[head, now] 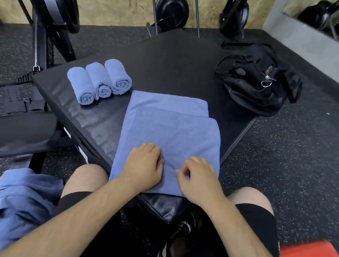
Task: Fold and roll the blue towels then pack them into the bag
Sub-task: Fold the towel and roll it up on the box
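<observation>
Folded towel lies lengthwise on the bench pad, short end toward you, near edge right at the pad's near corner between your knees. That puts the full run of pad ahead of it, likely so you can roll away from yourself. The top layer sits offset from the bottom one at the far end, so the fold isn't square; expect an uneven roll end unless you true it up first.

Left hand and right hand are both on the near end, side by side, knuckles up, fingers curled with the tips down on the cloth. Tips are hidden, so I can't tell whether you're pinching the hem or just pressing it. My read: you're setting up the first tuck of the roll.

Three rolled towels are parked touching each other on the pad's left edge, clear of the rolling lane. Bag sits slumped on the far right corner, well apart from them, apparently unzipped; nothing blue shows in it, so packing looks not yet begun.

Loose towel pile is heaped beside your left knee, within left-hand reach for the next one. So roughly mid-task.
</observation>
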